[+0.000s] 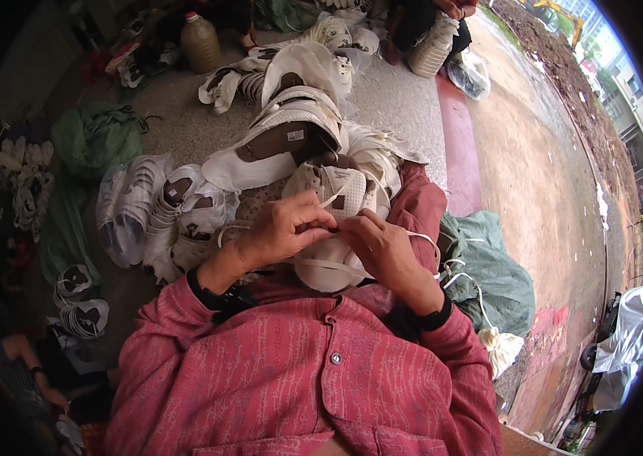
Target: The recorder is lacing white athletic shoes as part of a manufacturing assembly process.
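Observation:
A cream-white shoe upper (pixel 346 185) with perforated panels lies in front of my body, at the middle of the view. A pale shoelace (pixel 343 191) runs from it down to my fingers. My left hand (pixel 285 226) is closed, thumb and index finger pinching the lace. Close beside it my right hand (pixel 388 247) is closed too, its fingertips together on the lace over the upper's lower part. Another stretch of lace loops out past the right hand. My fingers hide the exact spot where they meet.
Stacked shoe uppers with brown linings (pixel 276 148) lie just beyond. More bundled white uppers (pixel 139 201) stand at left. Green sacks (pixel 101 137) (pixel 492 266) flank me. A large jug (pixel 201 43) stands far left; other people sit at the far edge and lower left.

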The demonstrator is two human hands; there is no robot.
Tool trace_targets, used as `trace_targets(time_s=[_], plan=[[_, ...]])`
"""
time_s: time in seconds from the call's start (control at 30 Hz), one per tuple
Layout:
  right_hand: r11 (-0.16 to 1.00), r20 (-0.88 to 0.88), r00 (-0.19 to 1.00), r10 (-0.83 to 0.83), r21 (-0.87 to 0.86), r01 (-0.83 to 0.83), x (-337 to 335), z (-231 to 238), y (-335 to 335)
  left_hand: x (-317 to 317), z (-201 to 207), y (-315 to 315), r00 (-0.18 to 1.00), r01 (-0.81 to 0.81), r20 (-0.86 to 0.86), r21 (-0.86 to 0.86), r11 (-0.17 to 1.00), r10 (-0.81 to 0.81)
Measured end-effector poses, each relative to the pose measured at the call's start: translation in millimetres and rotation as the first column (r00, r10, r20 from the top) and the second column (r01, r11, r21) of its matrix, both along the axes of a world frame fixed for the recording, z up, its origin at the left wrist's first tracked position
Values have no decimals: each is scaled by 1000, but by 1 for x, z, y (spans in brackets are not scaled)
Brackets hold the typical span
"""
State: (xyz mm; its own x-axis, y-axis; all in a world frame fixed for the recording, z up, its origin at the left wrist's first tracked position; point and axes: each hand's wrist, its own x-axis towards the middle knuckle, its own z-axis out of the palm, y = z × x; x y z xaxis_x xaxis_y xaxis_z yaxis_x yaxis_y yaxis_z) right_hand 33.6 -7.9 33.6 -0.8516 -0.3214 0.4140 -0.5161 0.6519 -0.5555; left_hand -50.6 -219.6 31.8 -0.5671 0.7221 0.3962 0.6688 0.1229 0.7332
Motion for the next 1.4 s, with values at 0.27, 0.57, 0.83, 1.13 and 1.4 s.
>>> trace_targets(time_s=[0.27, 0.57, 0.83, 1.13, 1.4], plan=[[983, 20, 998, -62, 174, 58, 4, 3, -11, 3, 0, -7, 983, -86, -167, -28, 996, 80], [986, 67, 990, -128, 113, 120, 9, 9, -7, 3, -2, -9, 983, -65, -170, -18, 998, 61], [990, 46, 993, -105, 104, 99, 3, 5, -11, 1, -5, -10, 988, -46, -148, 15, 999, 48], [985, 163, 984, -76, 167, 48, -5, 13, -10, 1, -6, -8, 974, -40, -221, 8, 999, 41], [995, 358, 933, -41, -70, 71, 6, 23, -6, 11, -7, -13, 906, -102, -410, 33, 994, 107]])
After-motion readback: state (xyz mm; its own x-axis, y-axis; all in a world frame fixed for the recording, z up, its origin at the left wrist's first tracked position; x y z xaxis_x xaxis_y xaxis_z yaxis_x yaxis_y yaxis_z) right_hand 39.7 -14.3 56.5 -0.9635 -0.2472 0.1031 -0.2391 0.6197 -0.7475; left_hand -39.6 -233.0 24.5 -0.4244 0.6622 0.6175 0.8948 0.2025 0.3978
